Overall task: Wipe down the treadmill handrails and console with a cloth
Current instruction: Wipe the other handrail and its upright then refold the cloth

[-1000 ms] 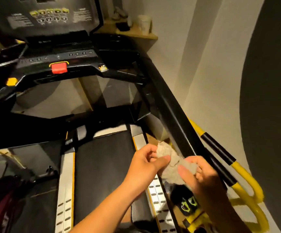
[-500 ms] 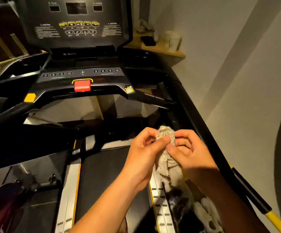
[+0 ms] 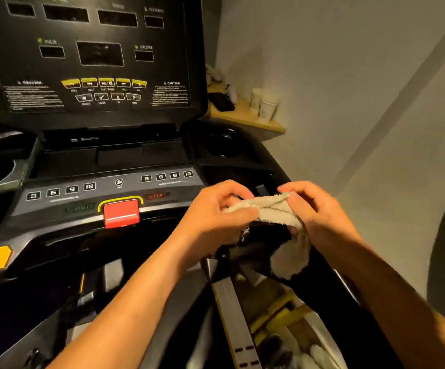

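Spreading the cloth (image 3: 272, 209) is the operation now under way: the left hand (image 3: 216, 214) and the right hand (image 3: 314, 209) are each pinching one end of it between thumb and curled fingers. One second ago both hands were working low beside the right handrail (image 3: 333, 302) with the cloth bunched into a wad; half a second ago they were pressed close together with the cloth hanging as a crumpled vertical bundle. The hands are now sitting higher and further apart, and the cloth is being pulled out into a band between them. This is judged to mean that a usable wiping face is being prepared and that attention is shifting from the handrail towards the console (image 3: 96, 102). The cloth is being held in the air, touching no surface, in front of the right end of the lower key panel and just right of the red stop key (image 3: 121, 213). Its long axis is running left to right, close to level and roughly parallel with the console's front edge, while a loose frayed tail is hanging down below the right hand.
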Tool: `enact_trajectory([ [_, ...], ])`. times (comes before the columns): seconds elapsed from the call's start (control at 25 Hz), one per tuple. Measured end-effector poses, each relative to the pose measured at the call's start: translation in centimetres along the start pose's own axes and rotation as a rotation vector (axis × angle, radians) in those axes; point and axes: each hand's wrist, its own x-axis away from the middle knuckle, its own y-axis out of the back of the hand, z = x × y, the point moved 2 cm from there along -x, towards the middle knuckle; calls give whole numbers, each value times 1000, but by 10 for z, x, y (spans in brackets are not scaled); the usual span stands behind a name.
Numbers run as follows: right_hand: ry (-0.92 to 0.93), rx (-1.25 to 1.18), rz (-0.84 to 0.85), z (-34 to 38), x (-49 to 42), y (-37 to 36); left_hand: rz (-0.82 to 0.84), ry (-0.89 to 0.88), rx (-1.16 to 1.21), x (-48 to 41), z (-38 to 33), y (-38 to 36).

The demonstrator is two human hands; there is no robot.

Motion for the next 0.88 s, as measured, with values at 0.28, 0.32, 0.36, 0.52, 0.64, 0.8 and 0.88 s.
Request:
enact_trajectory([
  [0.28,72,242,217,1,-88,18,-173,-321,-548,-84,-21,39],
  [0.32,63,188,248,-3,-104,23,-164,-328,-592,-98,-23,41],
  [0.36,44,126,295,-8,-118,28,-158,-329,-637,-113,-26,41],
  [0.52,130,234,543,-41,-165,54,-123,-178,-704,-177,-30,46],
  [0.64,67,81,443,-72,-201,87,-62,70,-512,-221,-15,43],
  [0.8,-95,-29,140,-124,-272,114,215,310,-394,-247,10,18],
  [0.88,-145,-64,17,-143,-307,121,311,354,-359,-257,18,-4],
])
